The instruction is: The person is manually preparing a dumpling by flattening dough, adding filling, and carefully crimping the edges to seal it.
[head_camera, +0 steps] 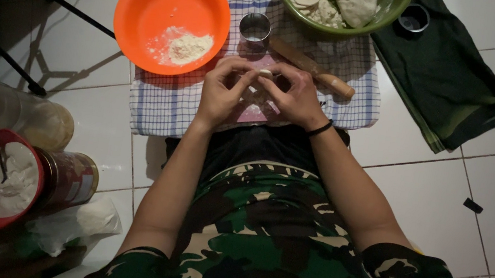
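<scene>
White floor tiles surround your checked cloth (166, 109). Your left hand (223, 92) and right hand (297, 97) pinch one small dough piece (265, 74) together, fingers curled. At one o'clock, the green bowl (387, 12) holds plenty unshaped; much appears left.

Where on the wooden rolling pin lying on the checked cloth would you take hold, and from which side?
Take the rolling pin by its rounded handle end, near the right hand. That end lies free on the checked cloth, while the far end sits close to the metal cup. Come from above, closing across its narrow width.
</scene>
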